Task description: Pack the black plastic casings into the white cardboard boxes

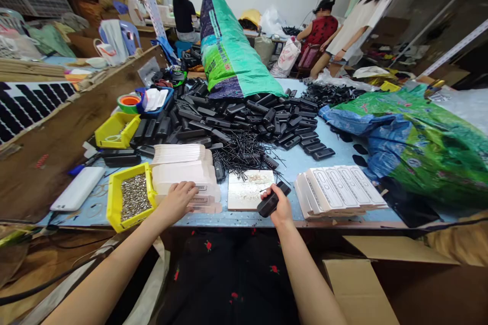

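My right hand (282, 205) is closed around a black oblong plastic case (271, 202) above the table's front edge. Beside it lies a whitish board (249, 190) with specks on it. My left hand (179, 197) rests with outstretched fingers on the near end of a stack of pale printed cards (183, 170); its fingertips touch the top cards. Left of that stack, a yellow bin (112, 198) holds many small metal pieces. Thin black sticks (244, 155) lie in a heap behind the board.
Many black cases (202, 122) are piled across the middle, below a large green sack (236, 51). On the right are printed card stacks (339, 188) and a green-blue bag (415, 137). A white phone-like object (78, 189) and a second yellow bin (116, 129) lie left. Several people are behind.
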`<control>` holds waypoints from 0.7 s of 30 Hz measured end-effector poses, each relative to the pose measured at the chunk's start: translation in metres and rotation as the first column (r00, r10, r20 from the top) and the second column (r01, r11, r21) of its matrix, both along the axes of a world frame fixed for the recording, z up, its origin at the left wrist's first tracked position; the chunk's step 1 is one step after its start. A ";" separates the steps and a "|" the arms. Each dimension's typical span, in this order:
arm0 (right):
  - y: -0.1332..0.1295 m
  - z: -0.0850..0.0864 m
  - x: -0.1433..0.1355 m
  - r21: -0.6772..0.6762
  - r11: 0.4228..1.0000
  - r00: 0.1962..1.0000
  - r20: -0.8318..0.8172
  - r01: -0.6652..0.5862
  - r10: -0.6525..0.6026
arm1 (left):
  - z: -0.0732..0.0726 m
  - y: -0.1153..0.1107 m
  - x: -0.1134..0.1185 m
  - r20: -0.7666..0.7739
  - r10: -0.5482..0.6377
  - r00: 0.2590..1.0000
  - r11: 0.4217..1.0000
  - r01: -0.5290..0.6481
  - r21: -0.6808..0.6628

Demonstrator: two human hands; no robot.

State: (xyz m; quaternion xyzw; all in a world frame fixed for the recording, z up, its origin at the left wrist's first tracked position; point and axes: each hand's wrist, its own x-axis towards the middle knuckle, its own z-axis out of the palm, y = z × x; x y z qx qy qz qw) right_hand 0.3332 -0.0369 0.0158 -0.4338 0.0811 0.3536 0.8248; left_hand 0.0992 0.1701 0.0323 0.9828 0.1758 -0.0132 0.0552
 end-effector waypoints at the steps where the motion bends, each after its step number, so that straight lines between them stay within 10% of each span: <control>1: 0.001 -0.002 -0.003 -0.030 0.999 1.000 0.019 -0.020 0.020 | 0.001 -0.005 0.004 0.040 -0.023 0.999 1.000 0.023 -0.005; 9: 0.008 -0.003 -0.023 -0.047 0.994 0.990 0.090 -0.102 0.106 | -0.030 -0.065 0.065 0.131 0.007 0.991 0.997 0.004 -0.083; 21: -0.013 -0.003 -0.020 -0.016 1.000 0.999 0.050 -0.014 0.014 | -0.033 -0.048 0.075 0.222 0.043 0.974 0.951 0.028 -0.307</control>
